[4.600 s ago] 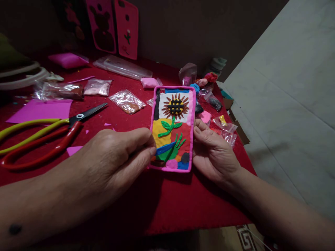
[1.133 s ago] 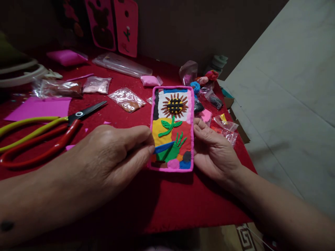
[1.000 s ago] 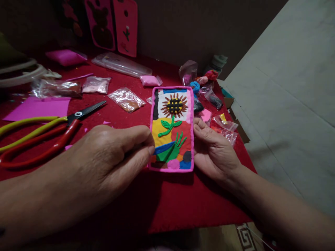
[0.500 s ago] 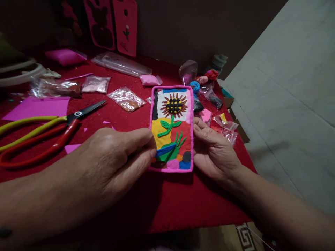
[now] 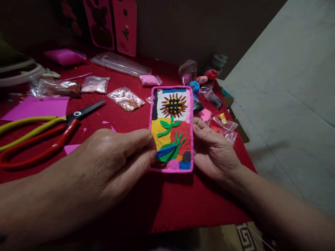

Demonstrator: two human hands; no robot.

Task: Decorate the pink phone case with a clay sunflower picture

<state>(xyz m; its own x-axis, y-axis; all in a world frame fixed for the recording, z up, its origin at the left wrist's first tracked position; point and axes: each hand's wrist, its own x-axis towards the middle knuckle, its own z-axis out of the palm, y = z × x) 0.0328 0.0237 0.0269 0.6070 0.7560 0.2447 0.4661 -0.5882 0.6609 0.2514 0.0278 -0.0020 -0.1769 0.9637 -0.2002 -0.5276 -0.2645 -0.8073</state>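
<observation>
A small rectangular clay picture (image 5: 163, 134) with a raised pink rim is held up over the table. It carries a sunflower, green leaves and several colour patches. My right hand (image 5: 216, 150) grips its right edge, thumb and fingers closed together there. At the lower left edge, my left hand (image 5: 125, 157) is pinched around a blue, pointed modelling tool (image 5: 166, 150). The tool's blade lies across the green clay patch, tip toward the right; whether it touches the clay I cannot tell. My left fingers hide the tool's handle and part of the rim.
Red-and-yellow-handled scissors (image 5: 75, 116) lie open at left by a pink sheet (image 5: 39, 106). Clay packets (image 5: 125, 98) and a clear case (image 5: 121, 63) are behind. Decorated phone cases (image 5: 125, 28) lean on the wall. Clay lumps (image 5: 195, 86) sit at the right table edge.
The blue tool's blade has shifted very slightly over the green patch with my left hand. My right hand and the clay picture stay nearly where they were.
</observation>
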